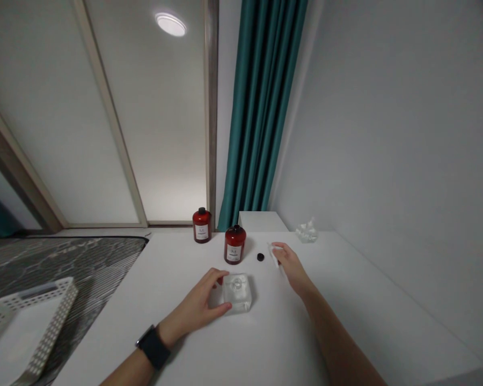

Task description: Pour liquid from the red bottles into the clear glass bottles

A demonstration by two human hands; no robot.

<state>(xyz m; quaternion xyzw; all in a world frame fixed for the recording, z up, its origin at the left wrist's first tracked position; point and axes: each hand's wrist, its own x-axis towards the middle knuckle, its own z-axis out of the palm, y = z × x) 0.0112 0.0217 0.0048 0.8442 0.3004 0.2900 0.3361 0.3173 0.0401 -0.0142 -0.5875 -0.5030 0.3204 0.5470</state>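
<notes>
A square clear glass bottle [237, 293] with a round opening on top stands on the white table. My left hand [201, 303], wearing a dark watch, steadies it from the left, fingers at the far side and thumb at the near side. To the right, my right hand [288, 262] pinches a thin white-and-clear piece [274, 256] low over the tabletop; its exact kind is hard to make out. Between that hand and a red bottle [234, 245] lies a small black cap [260, 257]. The red bottle has a white label and a dark top.
Another red bottle [202, 226] with a black cap stands farther back on the left. A crumpled clear plastic wrapper [307, 231] lies near the wall, and a white box [262, 221] is at the back. Left of the table [145, 284] is a white perforated basket [56, 327].
</notes>
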